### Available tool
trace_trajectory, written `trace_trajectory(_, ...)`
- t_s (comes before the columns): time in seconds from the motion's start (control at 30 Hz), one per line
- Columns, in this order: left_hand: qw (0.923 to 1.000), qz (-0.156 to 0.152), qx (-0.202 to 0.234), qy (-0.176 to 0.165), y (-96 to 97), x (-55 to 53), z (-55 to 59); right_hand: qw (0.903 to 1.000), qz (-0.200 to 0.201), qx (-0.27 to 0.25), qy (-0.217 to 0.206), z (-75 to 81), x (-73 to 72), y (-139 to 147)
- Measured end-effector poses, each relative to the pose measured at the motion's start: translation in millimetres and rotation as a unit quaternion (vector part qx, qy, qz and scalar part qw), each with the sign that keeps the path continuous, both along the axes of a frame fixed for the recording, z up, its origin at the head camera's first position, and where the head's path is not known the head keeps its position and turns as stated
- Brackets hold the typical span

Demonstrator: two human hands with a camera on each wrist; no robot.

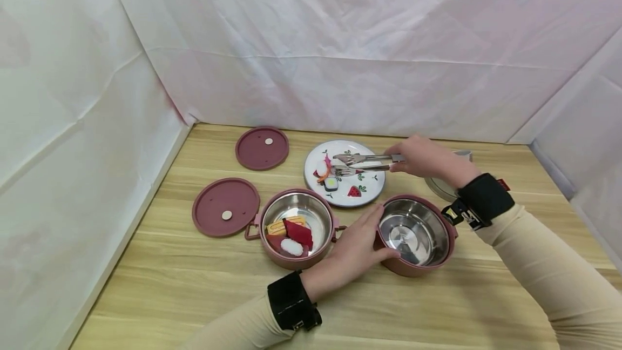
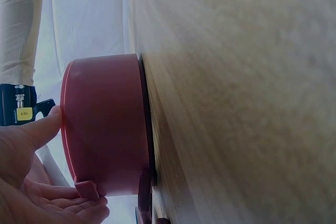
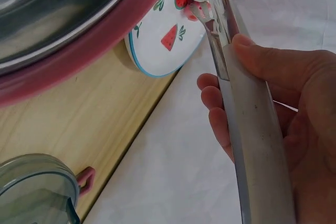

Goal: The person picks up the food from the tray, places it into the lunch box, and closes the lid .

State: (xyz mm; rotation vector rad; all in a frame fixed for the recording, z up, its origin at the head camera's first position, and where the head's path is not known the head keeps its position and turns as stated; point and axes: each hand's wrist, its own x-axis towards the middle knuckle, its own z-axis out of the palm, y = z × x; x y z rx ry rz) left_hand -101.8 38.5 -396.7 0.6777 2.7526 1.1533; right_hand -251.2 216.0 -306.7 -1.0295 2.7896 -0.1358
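Three toy foods (image 1: 298,234) sit potted beside the left hand (image 1: 351,244), which grips another pot (image 1: 413,270); sushi (image 1: 331,183) seems left for tongs (image 1: 366,159) clasped in the right hand (image 1: 425,159)

Left hand (image 2: 18,192), thumb at red pot's (image 2: 105,124) rim; wooden table (image 2: 236,103) alongside.

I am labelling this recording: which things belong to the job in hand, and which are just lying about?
Apparently in use:
silver metal tongs, in the right hand
round maroon steel-lined pot, held by the left hand
round white printed plate with colourful toy food
second maroon pot holding toy food

Apparently idle:
two flat round maroon lids
round translucent vessel
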Motion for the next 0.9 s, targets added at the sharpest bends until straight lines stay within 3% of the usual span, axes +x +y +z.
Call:
trace_trajectory(0.5, 0.9999, 0.003, -0.011, -0.010, -0.9, 0.4, 2.3, 0.9997, -0.003, -0.020, 0.014, 0.0, 1.0, 8)
trace_trajectory(0.9, 0.9998, 0.005, -0.019, -0.005, -0.4, -0.3, 0.8, 0.9993, -0.005, -0.033, 0.019, 18.5, 20.5, 26)
